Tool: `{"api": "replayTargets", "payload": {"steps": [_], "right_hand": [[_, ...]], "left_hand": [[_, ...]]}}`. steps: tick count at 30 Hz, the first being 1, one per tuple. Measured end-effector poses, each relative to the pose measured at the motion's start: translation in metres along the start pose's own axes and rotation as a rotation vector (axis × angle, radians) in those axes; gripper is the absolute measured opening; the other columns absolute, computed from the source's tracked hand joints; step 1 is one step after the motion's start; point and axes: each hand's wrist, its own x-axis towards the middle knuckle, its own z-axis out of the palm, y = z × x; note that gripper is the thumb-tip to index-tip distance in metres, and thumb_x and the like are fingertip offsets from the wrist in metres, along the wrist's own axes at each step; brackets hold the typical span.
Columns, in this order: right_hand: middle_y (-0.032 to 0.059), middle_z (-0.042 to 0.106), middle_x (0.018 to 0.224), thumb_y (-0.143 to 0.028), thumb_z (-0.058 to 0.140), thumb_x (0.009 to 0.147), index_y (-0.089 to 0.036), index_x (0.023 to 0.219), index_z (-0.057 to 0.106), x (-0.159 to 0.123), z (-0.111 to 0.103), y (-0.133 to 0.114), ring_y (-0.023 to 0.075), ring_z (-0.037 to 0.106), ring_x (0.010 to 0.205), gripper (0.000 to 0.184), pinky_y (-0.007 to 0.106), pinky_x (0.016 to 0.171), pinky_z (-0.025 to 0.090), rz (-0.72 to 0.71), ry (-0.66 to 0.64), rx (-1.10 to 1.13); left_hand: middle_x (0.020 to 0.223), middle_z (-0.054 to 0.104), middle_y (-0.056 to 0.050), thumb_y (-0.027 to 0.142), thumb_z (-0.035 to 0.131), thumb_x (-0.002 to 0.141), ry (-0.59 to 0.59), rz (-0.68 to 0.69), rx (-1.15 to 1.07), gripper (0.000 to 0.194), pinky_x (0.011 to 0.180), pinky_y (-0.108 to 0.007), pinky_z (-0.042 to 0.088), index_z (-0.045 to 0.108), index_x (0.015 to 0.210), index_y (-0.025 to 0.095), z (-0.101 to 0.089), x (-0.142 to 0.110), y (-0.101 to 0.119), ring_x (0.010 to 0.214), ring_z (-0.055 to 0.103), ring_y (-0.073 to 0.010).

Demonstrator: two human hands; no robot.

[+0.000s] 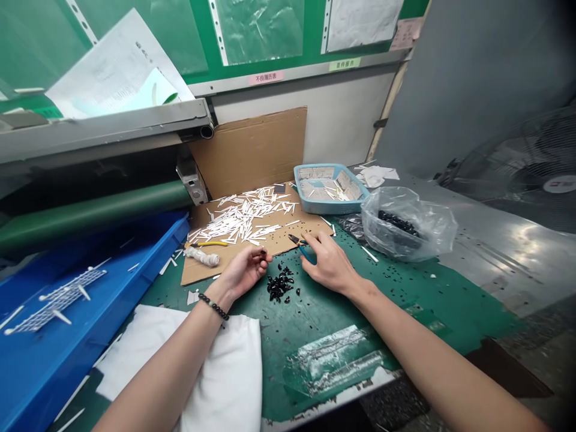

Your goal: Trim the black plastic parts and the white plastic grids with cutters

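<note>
My left hand [246, 270] rests on the green table [405, 282] with its fingers curled around a small black part at the fingertips. My right hand [327, 261] grips small cutting pliers with blue handles [302, 246], the jaws pointing left toward the left hand. A small heap of black parts [279, 285] lies on the table between and just below both hands. Behind them a cardboard sheet [252, 240] carries a pile of several white sticks [245, 217].
A blue crate [81, 300] with white grid parts stands at the left. A light blue tray [330, 188] sits behind, a clear plastic bag of black parts [405, 228] at the right. White cloth [211, 372] lies near the table's front edge. A fan [531, 174] stands far right.
</note>
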Motion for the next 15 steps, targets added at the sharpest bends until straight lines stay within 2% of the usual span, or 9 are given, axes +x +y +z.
{"api": "replayTargets", "payload": {"steps": [3, 5, 7, 9, 11, 15], "right_hand": [[0.0113, 0.056, 0.1, -0.028, 0.054, 0.085, -0.017, 0.116, 0.057, 0.002, -0.001, 0.001, 0.0266, 0.056, 0.093, 0.033, 0.039, 0.08, 0.049, 0.018, 0.067, 0.018], [0.0104, 0.057, 0.097, -0.028, 0.055, 0.085, -0.017, 0.112, 0.059, 0.002, -0.002, 0.002, 0.0256, 0.056, 0.09, 0.029, 0.037, 0.078, 0.049, 0.017, 0.09, 0.008], [0.0095, 0.058, 0.096, -0.027, 0.055, 0.086, -0.017, 0.111, 0.06, 0.003, -0.004, 0.003, 0.0247, 0.056, 0.088, 0.028, 0.036, 0.078, 0.048, 0.005, 0.077, -0.004], [0.0082, 0.059, 0.096, -0.026, 0.054, 0.088, -0.019, 0.112, 0.06, 0.003, -0.005, 0.003, 0.0233, 0.056, 0.087, 0.026, 0.035, 0.078, 0.047, -0.005, 0.041, -0.011], [0.0068, 0.059, 0.096, -0.025, 0.053, 0.09, -0.02, 0.113, 0.06, 0.002, -0.006, 0.002, 0.0218, 0.056, 0.086, 0.025, 0.033, 0.078, 0.046, -0.005, 0.003, -0.019], [0.006, 0.058, 0.094, -0.026, 0.054, 0.09, -0.021, 0.11, 0.062, 0.002, -0.008, 0.0, 0.0205, 0.054, 0.084, 0.022, 0.031, 0.076, 0.044, -0.008, -0.037, -0.055]], "left_hand": [[0.07, 0.06, -0.005, 0.015, 0.06, 0.078, 0.014, 0.032, 0.133, 0.007, 0.049, -0.015, 0.04, 0.058, 0.073, 0.011, 0.005, 0.006, -0.004, 0.053, 0.049, -0.006], [0.071, 0.06, -0.005, 0.011, 0.057, 0.075, -0.01, 0.019, 0.129, 0.002, 0.051, -0.015, 0.04, 0.057, 0.072, 0.011, 0.008, 0.008, -0.007, 0.054, 0.05, -0.0061], [0.072, 0.059, -0.005, 0.009, 0.054, 0.07, -0.048, -0.003, 0.107, 0.005, 0.052, -0.016, 0.039, 0.056, 0.073, 0.012, 0.01, 0.009, -0.009, 0.054, 0.049, -0.0061], [0.067, 0.056, -0.001, 0.013, 0.055, 0.07, -0.041, 0.015, 0.186, 0.005, 0.05, -0.017, 0.034, 0.057, 0.075, 0.012, 0.012, 0.009, -0.01, 0.052, 0.045, -0.0061], [0.063, 0.051, 0.002, 0.022, 0.058, 0.073, 0.008, 0.108, 0.425, 0.009, 0.049, -0.019, 0.029, 0.059, 0.075, 0.014, 0.015, 0.008, -0.011, 0.051, 0.041, -0.0071], [0.061, 0.05, 0.003, 0.032, 0.062, 0.076, 0.038, 0.341, 1.086, 0.017, 0.054, -0.024, 0.028, 0.064, 0.081, 0.016, 0.016, 0.009, -0.015, 0.056, 0.041, -0.0118]]}}
